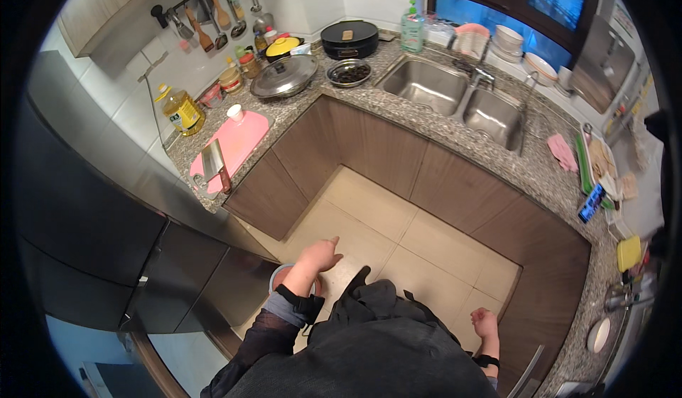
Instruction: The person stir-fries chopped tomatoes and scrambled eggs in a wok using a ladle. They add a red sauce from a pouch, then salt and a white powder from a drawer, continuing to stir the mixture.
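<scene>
My left hand [321, 254] hangs over the tiled floor with its index finger held out and nothing in it. Just below it, partly hidden by my forearm, stands a round bucket [276, 276]. My right hand [484, 322] is at the lower right, its fingers curled and no object visible in it. Ahead on the left counter lies a pink cutting board [248, 137], with a cleaver [213, 161] across its near end and a small white cup [235, 112] on its far end. A metal bowl of dark food [348, 72] stands beside a lidded pan [284, 76].
A double steel sink [426, 86] is set in the granite counter [405, 111]. A yellow oil bottle [181, 111] stands by the left wall. On the right counter are a pink cloth [562, 153], a phone [591, 204] and a white dish [599, 335]. A dark refrigerator [96, 185] bounds the left.
</scene>
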Available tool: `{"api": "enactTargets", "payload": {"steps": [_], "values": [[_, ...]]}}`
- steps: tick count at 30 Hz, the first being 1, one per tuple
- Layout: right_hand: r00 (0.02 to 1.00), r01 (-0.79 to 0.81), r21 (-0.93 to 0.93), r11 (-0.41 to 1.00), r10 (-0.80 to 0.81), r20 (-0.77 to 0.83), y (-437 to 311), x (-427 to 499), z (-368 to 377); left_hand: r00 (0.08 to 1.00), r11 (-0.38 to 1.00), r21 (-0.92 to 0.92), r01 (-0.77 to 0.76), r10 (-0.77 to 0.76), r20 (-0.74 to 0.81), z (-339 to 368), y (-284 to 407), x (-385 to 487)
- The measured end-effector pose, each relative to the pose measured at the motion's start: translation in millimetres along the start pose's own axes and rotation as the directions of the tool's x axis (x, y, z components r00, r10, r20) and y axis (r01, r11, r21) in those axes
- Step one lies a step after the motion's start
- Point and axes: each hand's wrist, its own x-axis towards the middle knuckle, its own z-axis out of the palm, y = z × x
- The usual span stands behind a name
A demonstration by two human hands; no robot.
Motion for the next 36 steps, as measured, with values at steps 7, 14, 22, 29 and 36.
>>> {"api": "enactTargets", "payload": {"steps": [7,14,22,29,36], "values": [[0.984,-0.174,0.153,0.973,0.167,0.056,-51.9,62.1,-26.8,0.998,0.999,0.019,0.046,-0.047,0.038,-16.1,-21.9,76.8],[0.988,0.149,-0.143,0.979,-0.14,0.073,-106.7,203.2,-81.4,0.991,0.995,-0.033,0.099,-0.095,0.097,-54.1,8.6,172.7],[0.754,0.656,-0.132,0.743,-0.638,0.155,-338.4,382.6,-103.8,0.931,0.97,-0.202,0.139,-0.197,-0.308,-155.3,18.1,239.7],[0.575,0.768,0.135,0.627,-0.766,0.288,-548.2,428.8,-74.4,0.931,0.898,-0.284,0.335,-0.363,-0.05,-127.5,-58.5,207.6],[0.333,0.934,0.089,0.346,-0.933,0.136,-798.0,499.8,-26.2,0.926,0.899,-0.312,0.306,-0.357,-0.121,-193.7,-161.6,222.6]]}}
